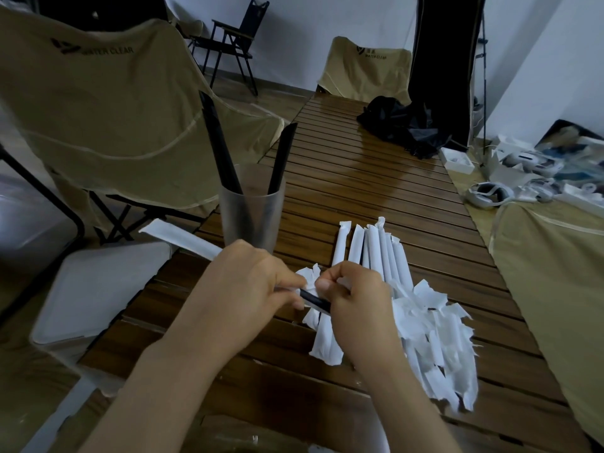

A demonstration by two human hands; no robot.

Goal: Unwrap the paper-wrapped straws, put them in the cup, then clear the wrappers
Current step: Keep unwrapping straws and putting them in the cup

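Here, above the slatted table [376, 191], a light, stiff black straw [315, 299] is being pinched by the right hand [356, 305], while its thin, easily torn wrapper [176, 237] is being gripped by the left hand [248, 286]; the bared end is judged the firmest hold.

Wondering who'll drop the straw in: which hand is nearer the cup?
Left. The left hand is just in front of the cup, almost at its base. The right hand is farther off to the cup's right, by the wrapped straws.
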